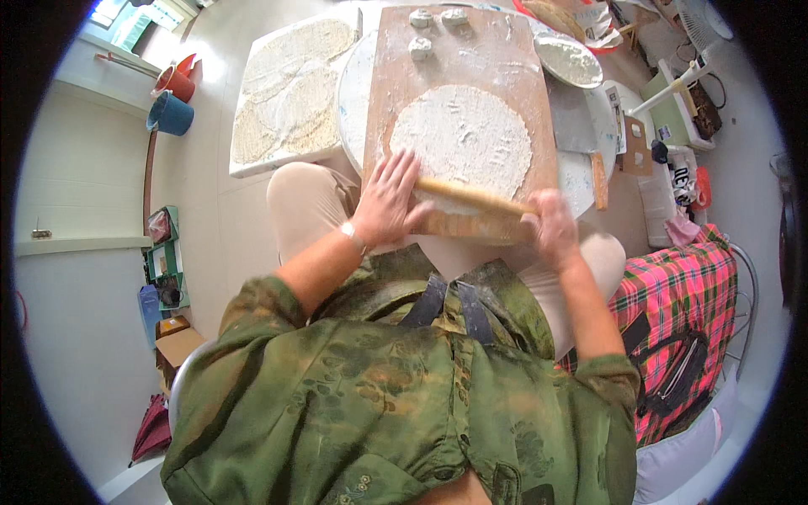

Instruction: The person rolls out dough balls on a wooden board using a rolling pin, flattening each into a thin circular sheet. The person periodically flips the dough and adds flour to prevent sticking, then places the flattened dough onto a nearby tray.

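A wooden rolling pin (pixel 470 193) lies slantwise across the near edge of a flattened, floury dough sheet (pixel 464 136). My left hand (pixel 388 205) rests over the pin's left end, fingers stretched forward. Around the right end my right hand (pixel 554 227) is curled, slightly blurred. Under the dough is a wooden board (pixel 457 69) dusted with flour. Several small dough pieces, among them one lump (pixel 420 48), sit at the board's far end.
Left of the board, a white slab (pixel 265 163) bears overlapping rolled sheets (pixel 297 63). A bowl of flour (pixel 568 60) and a wide-bladed knife (pixel 576 120) with a wooden handle lie to the right on the round table (pixel 353 82). Plaid cloth (pixel 682 284) covers a seat nearby.
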Motion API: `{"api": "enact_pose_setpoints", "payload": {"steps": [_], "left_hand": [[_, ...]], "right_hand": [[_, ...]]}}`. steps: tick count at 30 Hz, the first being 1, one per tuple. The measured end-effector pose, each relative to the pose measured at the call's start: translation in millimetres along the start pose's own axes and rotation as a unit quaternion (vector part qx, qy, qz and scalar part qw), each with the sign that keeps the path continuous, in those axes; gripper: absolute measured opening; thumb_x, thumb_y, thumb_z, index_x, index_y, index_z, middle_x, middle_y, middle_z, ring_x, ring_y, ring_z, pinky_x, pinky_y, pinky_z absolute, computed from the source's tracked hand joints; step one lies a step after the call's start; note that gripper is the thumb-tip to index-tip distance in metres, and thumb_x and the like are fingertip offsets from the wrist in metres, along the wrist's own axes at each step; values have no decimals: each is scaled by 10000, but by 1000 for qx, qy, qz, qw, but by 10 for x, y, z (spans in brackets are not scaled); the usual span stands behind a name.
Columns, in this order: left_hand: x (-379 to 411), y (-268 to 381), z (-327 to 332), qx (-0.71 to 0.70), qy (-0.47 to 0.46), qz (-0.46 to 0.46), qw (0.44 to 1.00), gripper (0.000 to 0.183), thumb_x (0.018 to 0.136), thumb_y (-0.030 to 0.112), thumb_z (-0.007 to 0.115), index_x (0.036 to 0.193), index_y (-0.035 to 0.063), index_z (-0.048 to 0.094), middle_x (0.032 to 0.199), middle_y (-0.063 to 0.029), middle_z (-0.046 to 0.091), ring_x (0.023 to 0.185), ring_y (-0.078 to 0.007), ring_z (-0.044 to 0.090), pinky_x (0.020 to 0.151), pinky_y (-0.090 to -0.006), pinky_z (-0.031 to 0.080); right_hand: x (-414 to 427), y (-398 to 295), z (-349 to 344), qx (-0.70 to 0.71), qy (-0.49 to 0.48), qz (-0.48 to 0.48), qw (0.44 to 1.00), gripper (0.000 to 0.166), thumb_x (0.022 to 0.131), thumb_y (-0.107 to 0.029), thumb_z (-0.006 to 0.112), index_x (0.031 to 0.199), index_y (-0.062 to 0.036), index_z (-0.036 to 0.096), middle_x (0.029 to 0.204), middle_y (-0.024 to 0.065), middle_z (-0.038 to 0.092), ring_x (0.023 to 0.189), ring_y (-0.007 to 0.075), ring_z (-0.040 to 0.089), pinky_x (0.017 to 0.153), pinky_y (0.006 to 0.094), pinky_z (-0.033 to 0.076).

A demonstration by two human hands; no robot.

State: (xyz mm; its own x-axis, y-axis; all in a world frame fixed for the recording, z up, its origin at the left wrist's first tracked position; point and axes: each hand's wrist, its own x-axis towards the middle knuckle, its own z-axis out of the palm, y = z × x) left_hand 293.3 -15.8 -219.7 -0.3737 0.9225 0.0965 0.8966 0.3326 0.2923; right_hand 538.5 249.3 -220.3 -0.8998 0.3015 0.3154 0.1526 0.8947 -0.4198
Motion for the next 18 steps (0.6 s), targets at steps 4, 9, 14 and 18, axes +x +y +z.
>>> {"api": "enact_pose_setpoints", "payload": {"steps": [4, 9, 14, 18], "left_hand": [[-362, 13, -68, -6, -39, 15, 999, 897, 1004, 649, 373, 1565, -44, 269, 1641, -258, 245, 1551, -375, 183, 1264, -501, 96], [930, -76, -106, -42, 49, 72, 995, 713, 1056, 500, 341, 1577, 16, 295, 1647, -190, 286, 1556, -320, 182, 1269, -477, 111], [1369, -405, 46, 56, -43, 108, 992, 667, 1067, 493, 338, 1562, 47, 350, 1643, -146, 318, 1552, -282, 204, 1273, -464, 112], [389, -814, -108, -7, -2, 147, 989, 711, 1025, 505, 439, 1538, 16, 385, 1611, -163, 370, 1539, -304, 245, 1252, -476, 156]], "right_hand": [[-378, -252, -26, -84, -79, -11, 993, 290, 899, -182, 683, 1138, -46, 590, 1019, 155, 589, 989, 350, 574, 887, 443, 493], [-254, -573, 87, -45, -30, 83, 995, 308, 887, -134, 687, 1158, -36, 578, 1009, 155, 571, 973, 344, 558, 859, 437, 495], [-78, -1001, 487, -170, -36, 95, 980, 396, 927, -224, 652, 1242, -15, 533, 1112, 148, 544, 1030, 324, 543, 909, 427, 473], [-323, -1165, 612, -104, -50, 47, 992, 395, 953, -282, 627, 1244, -28, 544, 1100, 135, 538, 1031, 291, 532, 933, 409, 456]]}}
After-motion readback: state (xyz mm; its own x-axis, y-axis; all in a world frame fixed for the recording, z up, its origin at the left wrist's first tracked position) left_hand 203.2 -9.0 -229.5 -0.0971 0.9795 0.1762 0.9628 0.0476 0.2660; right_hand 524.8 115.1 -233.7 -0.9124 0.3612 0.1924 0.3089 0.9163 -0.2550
